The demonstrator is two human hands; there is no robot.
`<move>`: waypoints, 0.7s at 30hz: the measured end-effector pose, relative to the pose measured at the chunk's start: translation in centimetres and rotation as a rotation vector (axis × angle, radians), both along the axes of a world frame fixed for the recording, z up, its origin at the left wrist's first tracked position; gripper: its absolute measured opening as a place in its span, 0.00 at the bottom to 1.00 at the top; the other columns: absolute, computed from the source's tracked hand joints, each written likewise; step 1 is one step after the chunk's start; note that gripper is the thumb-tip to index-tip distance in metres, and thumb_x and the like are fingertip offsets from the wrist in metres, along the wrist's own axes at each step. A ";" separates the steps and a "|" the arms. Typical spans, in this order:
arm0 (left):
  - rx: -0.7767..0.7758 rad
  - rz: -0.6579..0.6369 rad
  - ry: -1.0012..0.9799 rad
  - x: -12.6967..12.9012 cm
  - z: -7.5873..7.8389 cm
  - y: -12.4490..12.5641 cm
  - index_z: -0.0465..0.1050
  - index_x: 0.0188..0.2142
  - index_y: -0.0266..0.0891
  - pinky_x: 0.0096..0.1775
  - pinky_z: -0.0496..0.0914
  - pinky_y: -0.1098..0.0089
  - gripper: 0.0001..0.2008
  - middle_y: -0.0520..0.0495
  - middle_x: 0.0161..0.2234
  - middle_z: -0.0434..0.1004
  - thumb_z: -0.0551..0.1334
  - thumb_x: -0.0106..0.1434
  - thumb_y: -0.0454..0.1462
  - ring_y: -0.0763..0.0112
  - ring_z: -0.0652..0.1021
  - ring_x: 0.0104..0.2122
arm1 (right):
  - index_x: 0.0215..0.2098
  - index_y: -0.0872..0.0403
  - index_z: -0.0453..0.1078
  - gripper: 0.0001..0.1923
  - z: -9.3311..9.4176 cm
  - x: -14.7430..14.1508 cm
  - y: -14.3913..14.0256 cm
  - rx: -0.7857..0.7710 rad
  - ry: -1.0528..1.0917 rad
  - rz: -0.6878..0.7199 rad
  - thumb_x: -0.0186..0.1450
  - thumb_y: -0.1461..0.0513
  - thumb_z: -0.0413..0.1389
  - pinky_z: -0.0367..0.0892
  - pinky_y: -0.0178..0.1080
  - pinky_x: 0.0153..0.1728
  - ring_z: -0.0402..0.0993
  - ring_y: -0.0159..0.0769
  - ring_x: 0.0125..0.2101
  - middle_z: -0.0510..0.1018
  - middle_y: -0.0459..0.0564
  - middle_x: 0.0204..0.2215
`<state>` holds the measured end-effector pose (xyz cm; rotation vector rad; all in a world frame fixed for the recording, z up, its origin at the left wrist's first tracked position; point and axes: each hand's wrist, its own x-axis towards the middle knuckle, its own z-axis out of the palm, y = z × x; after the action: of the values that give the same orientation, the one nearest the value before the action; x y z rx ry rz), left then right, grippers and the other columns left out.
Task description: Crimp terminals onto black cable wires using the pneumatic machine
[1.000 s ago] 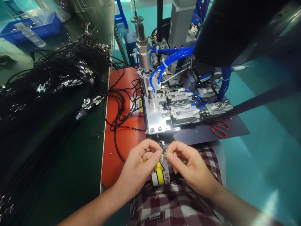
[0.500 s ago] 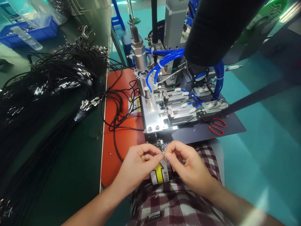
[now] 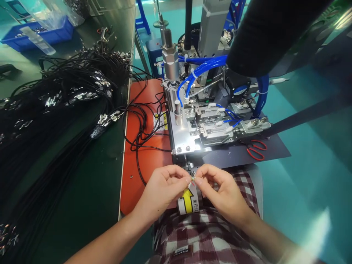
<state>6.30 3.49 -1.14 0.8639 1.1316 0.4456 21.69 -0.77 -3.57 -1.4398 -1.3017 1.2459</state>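
My left hand (image 3: 169, 185) and my right hand (image 3: 216, 183) meet fingertip to fingertip in front of my lap. Both pinch thin wires (image 3: 193, 180); a short red strand and a yellowish one show in the small gap between the fingertips. Most of the wires are hidden by my fingers. Just beyond my hands is the front of a metal machine (image 3: 189, 143), with small clamps and blue air hoses (image 3: 205, 66). Below the fingers a white label with a yellow arrow (image 3: 188, 201) shows on a rounded part.
Black cables (image 3: 140, 124) loop over the orange board (image 3: 129, 194) left of the machine. Bundles of black cables with shiny metal ends (image 3: 107, 119) cover the dark table. A blue bin (image 3: 57, 33) stands at far left. Red-handled pliers (image 3: 257, 149) lie to the right.
The view has shifted slightly, so the machine and table sit a little further right. Between my fingertips more of the wires shows, including a red strand. Both hands keep their pinch.
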 end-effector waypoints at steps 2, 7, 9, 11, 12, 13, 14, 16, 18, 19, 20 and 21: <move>0.000 -0.001 0.001 0.0 -0.1 -0.1 0.69 0.27 0.35 0.15 0.52 0.84 0.08 0.62 0.12 0.55 0.63 0.58 0.38 0.85 0.54 0.13 | 0.28 0.54 0.65 0.07 -0.2 -0.1 -0.1 0.017 -0.026 -0.015 0.64 0.63 0.52 0.59 0.33 0.24 0.61 0.28 0.22 0.67 0.42 0.23; 0.005 0.010 0.004 0.0 -0.3 -0.2 0.68 0.26 0.35 0.14 0.52 0.84 0.10 0.62 0.12 0.54 0.63 0.58 0.39 0.85 0.53 0.14 | 0.29 0.54 0.66 0.07 -0.3 -0.2 0.0 -0.109 0.099 -0.036 0.63 0.60 0.53 0.59 0.32 0.22 0.61 0.28 0.20 0.65 0.40 0.19; 0.003 0.014 0.003 0.1 -0.2 -0.2 0.68 0.26 0.35 0.14 0.52 0.85 0.10 0.62 0.13 0.54 0.63 0.58 0.39 0.85 0.53 0.14 | 0.29 0.55 0.67 0.06 0.0 -0.2 0.2 -0.143 0.118 -0.044 0.62 0.60 0.54 0.59 0.33 0.21 0.61 0.29 0.19 0.65 0.40 0.18; -0.003 0.012 -0.001 0.1 -0.2 -0.2 0.67 0.26 0.35 0.14 0.52 0.85 0.10 0.62 0.13 0.53 0.63 0.58 0.40 0.85 0.52 0.14 | 0.28 0.55 0.67 0.06 0.3 -0.3 0.4 -0.151 0.118 -0.064 0.60 0.60 0.55 0.58 0.33 0.21 0.61 0.29 0.19 0.65 0.40 0.18; -0.002 0.011 -0.003 0.1 -0.1 -0.3 0.67 0.26 0.36 0.14 0.52 0.85 0.10 0.62 0.13 0.53 0.63 0.58 0.40 0.85 0.52 0.14 | 0.27 0.55 0.67 0.06 0.4 -0.3 0.4 -0.159 0.128 -0.071 0.59 0.60 0.55 0.58 0.33 0.21 0.61 0.28 0.19 0.65 0.40 0.17; 0.003 0.012 -0.003 0.1 -0.1 -0.3 0.67 0.26 0.36 0.14 0.52 0.85 0.10 0.62 0.13 0.54 0.63 0.59 0.40 0.85 0.52 0.14 | 0.27 0.55 0.67 0.06 0.5 -0.4 0.5 -0.172 0.147 -0.076 0.59 0.60 0.56 0.57 0.33 0.21 0.61 0.28 0.18 0.65 0.40 0.17; 0.009 0.015 -0.002 0.1 -0.1 -0.3 0.67 0.26 0.36 0.14 0.52 0.85 0.10 0.62 0.13 0.54 0.63 0.59 0.40 0.85 0.53 0.14 | 0.27 0.56 0.67 0.06 0.5 -0.4 0.6 -0.189 0.175 -0.078 0.59 0.60 0.56 0.57 0.33 0.21 0.61 0.28 0.18 0.65 0.40 0.17; 0.024 0.021 0.007 0.1 -0.1 -0.4 0.68 0.27 0.36 0.14 0.52 0.85 0.10 0.62 0.13 0.55 0.63 0.59 0.40 0.85 0.54 0.14 | 0.27 0.56 0.67 0.07 0.5 -0.4 0.7 -0.227 0.246 -0.074 0.58 0.60 0.57 0.57 0.32 0.20 0.61 0.27 0.17 0.65 0.39 0.15; 0.039 0.027 0.028 0.1 -0.1 -0.5 0.68 0.28 0.36 0.14 0.53 0.85 0.10 0.62 0.13 0.55 0.63 0.59 0.40 0.85 0.54 0.14 | 0.27 0.56 0.66 0.08 0.4 -0.4 0.7 -0.260 0.312 -0.069 0.58 0.59 0.57 0.57 0.31 0.20 0.61 0.26 0.17 0.65 0.38 0.15; 0.046 0.026 0.039 0.0 -0.2 -0.5 0.68 0.28 0.36 0.14 0.53 0.85 0.10 0.62 0.13 0.55 0.63 0.59 0.41 0.85 0.54 0.14 | 0.27 0.56 0.66 0.08 0.3 -0.4 0.7 -0.272 0.338 -0.065 0.58 0.59 0.58 0.57 0.31 0.20 0.61 0.26 0.16 0.65 0.38 0.15; 0.051 0.023 0.048 0.0 -0.2 -0.6 0.68 0.28 0.36 0.14 0.53 0.84 0.10 0.62 0.13 0.55 0.63 0.59 0.41 0.85 0.54 0.14 | 0.27 0.56 0.66 0.08 0.2 -0.4 0.7 -0.278 0.359 -0.063 0.58 0.59 0.58 0.57 0.31 0.19 0.61 0.26 0.16 0.65 0.38 0.14; 0.054 0.018 0.056 0.0 -0.2 -0.6 0.68 0.28 0.36 0.14 0.53 0.84 0.10 0.62 0.13 0.55 0.63 0.59 0.42 0.85 0.54 0.14 | 0.28 0.56 0.66 0.08 0.1 -0.4 0.7 -0.282 0.375 -0.060 0.58 0.59 0.58 0.57 0.30 0.19 0.62 0.26 0.16 0.65 0.38 0.14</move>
<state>6.26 2.89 -1.38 0.9189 1.1834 0.4711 21.27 -0.10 -3.42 -1.3383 -0.8504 1.6152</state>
